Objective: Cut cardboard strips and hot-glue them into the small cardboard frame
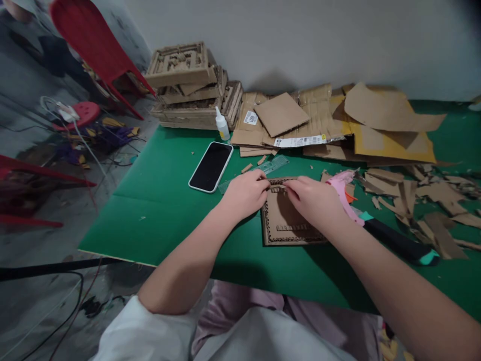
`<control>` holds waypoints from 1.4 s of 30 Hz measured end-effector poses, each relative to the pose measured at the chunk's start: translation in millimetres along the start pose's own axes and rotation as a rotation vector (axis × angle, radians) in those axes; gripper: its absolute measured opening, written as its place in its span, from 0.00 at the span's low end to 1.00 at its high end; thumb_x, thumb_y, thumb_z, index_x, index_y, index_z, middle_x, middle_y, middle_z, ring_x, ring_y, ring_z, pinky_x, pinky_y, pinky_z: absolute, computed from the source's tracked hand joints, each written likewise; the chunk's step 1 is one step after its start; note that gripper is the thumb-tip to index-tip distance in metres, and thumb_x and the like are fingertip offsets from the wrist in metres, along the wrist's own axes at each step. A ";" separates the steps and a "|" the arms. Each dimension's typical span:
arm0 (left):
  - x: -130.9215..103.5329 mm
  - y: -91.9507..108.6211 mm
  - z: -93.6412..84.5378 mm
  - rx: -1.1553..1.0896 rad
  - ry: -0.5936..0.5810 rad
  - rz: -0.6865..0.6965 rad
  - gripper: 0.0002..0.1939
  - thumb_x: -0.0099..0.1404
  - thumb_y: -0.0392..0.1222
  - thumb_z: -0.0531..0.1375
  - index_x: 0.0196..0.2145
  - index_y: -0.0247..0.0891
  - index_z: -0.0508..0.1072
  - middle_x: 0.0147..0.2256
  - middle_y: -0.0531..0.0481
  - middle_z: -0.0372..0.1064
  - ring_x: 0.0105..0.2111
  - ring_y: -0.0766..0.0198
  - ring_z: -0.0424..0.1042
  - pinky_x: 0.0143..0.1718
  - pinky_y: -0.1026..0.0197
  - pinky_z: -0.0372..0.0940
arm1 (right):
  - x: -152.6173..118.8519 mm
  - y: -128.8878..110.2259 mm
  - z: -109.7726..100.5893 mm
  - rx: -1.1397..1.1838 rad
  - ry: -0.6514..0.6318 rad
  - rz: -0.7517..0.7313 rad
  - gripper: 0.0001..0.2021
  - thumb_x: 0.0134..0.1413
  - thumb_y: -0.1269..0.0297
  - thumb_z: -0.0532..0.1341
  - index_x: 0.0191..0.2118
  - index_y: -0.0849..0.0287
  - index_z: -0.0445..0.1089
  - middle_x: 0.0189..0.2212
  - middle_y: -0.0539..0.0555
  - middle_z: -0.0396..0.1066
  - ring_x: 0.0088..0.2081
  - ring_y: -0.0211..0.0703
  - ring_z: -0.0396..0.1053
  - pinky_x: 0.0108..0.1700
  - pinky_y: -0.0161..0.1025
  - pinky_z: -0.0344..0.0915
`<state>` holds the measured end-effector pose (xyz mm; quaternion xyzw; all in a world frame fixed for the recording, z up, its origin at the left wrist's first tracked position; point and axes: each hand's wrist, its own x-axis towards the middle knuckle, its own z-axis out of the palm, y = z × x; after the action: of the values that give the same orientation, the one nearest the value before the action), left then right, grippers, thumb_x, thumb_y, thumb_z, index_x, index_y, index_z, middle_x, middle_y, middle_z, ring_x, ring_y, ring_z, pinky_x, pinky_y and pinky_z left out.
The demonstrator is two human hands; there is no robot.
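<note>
A square cardboard panel [280, 213] lies on the green table, edged with thin strips of corrugated cardboard and bearing a short corrugated strip [293, 227] near its front. At the panel's far edge, my left hand [248, 194] is closed, thumb and fingers pinched at the left end of a thin cardboard strip [277, 186]. My right hand [313, 199] pinches the same strip farther right, its fingertips pointing left. The strip's ends are hidden under my fingers, and my right hand and forearm cover the panel's right side. A clear ruler [276, 164] lies just beyond my left hand.
Left of the panel lies a phone [211, 167], with a white glue bottle [222, 125] behind it. Stacked cardboard frames [180, 65] and flat cardboard [281, 114] line the wall. A pink tool [341, 188], a black-and-teal handle [398, 239] and cardboard scraps [406, 195] are at right.
</note>
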<state>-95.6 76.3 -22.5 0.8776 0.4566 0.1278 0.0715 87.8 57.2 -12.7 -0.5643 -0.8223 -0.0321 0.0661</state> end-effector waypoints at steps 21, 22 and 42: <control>0.0 -1.8 -2.6 0.052 0.034 0.120 0.12 0.62 0.37 0.51 0.35 0.36 0.75 0.39 0.45 0.68 0.40 0.58 0.66 0.53 0.49 0.58 | -1.7 -13.1 4.5 0.067 -0.101 0.072 0.14 0.57 0.67 0.49 0.39 0.56 0.71 0.32 0.53 0.75 0.31 0.44 0.71 0.25 0.37 0.48; -0.1 -2.4 -3.0 0.049 0.044 0.114 0.12 0.62 0.37 0.51 0.35 0.36 0.75 0.39 0.45 0.68 0.40 0.58 0.66 0.54 0.49 0.58 | -1.6 -12.9 4.1 0.073 -0.105 0.073 0.14 0.57 0.67 0.49 0.39 0.56 0.71 0.33 0.53 0.75 0.31 0.44 0.72 0.25 0.37 0.49; 1.0 -0.6 -0.9 0.084 -0.009 0.103 0.13 0.62 0.38 0.52 0.39 0.35 0.75 0.42 0.42 0.66 0.43 0.55 0.65 0.50 0.49 0.62 | -1.9 -14.4 5.5 0.079 -0.131 0.065 0.16 0.56 0.67 0.47 0.42 0.55 0.71 0.33 0.53 0.75 0.30 0.45 0.72 0.25 0.38 0.48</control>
<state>-95.8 77.5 -21.7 0.9028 0.4153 0.1079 0.0303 74.6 50.9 -18.1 -0.5887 -0.8066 0.0392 0.0354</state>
